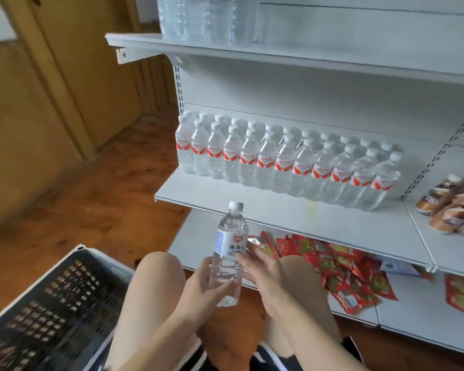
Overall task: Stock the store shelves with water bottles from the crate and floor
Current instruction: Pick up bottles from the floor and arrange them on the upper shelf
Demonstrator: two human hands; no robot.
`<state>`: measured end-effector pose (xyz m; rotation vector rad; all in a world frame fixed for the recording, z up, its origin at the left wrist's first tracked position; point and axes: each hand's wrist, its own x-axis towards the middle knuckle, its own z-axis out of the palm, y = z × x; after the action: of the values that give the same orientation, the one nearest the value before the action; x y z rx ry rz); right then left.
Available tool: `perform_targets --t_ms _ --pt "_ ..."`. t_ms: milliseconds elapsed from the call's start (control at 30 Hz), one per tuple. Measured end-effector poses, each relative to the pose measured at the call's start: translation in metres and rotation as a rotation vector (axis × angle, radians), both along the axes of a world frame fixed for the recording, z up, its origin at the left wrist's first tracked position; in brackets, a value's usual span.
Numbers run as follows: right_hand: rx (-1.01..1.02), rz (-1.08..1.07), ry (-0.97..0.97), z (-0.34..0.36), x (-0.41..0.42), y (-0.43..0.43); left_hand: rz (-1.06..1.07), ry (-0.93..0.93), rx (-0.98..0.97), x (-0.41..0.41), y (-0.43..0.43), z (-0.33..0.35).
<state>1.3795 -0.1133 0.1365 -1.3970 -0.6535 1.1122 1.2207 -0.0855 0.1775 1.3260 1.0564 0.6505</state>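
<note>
A clear water bottle (pixel 228 251) with a white cap and white label stands upright in front of me, just below the middle shelf's front edge. My left hand (pixel 208 286) grips its lower body from the left. My right hand (pixel 263 266) touches its right side with fingers spread. The white middle shelf (pixel 252 207) carries rows of several red-labelled water bottles (pixel 284 162) set toward the back, leaving a bare strip along the front. The dark plastic crate (pixel 51 306) sits at lower left and looks empty where I can see into it.
Large clear water jugs (pixel 206 20) stand on the top shelf. Brown drink bottles (pixel 453 207) fill the shelf section to the right. Red snack packets (pixel 340 266) lie on the bottom shelf. My bare knees are below the hands. Wooden floor and a wooden door lie left.
</note>
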Motion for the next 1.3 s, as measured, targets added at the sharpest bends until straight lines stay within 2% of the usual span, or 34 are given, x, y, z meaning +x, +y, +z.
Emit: perform_targets --t_ms 167,333,500,633,767,967,1167,1300 --pt "0.242 0.180 -0.209 0.080 0.009 0.042 -0.033 -0.034 0.218 -0.003 0.050 0.040" --pt "0.451 0.285 -0.432 0.183 0.018 0.081 -0.033 -0.078 0.487 -0.002 0.106 0.134" --pt "0.596 0.187 -0.611 0.264 0.023 0.108 -0.119 -0.067 0.745 0.013 0.137 0.218" --pt "0.684 0.089 -0.670 0.316 0.038 0.133 -0.132 0.012 0.932 0.026 0.165 0.272" --pt "0.651 0.001 -0.779 0.351 0.061 0.163 -0.075 0.221 1.074 0.048 0.200 0.306" --pt "0.560 -0.107 -0.920 0.366 0.108 0.200 -0.104 0.287 1.121 0.104 0.248 0.323" --pt "0.413 -0.173 -0.996 0.369 0.158 0.241 -0.154 0.782 1.273 0.156 0.301 0.329" --pt "0.338 -0.212 -1.035 0.369 0.187 0.280 -0.276 0.773 1.161 0.177 0.329 0.314"
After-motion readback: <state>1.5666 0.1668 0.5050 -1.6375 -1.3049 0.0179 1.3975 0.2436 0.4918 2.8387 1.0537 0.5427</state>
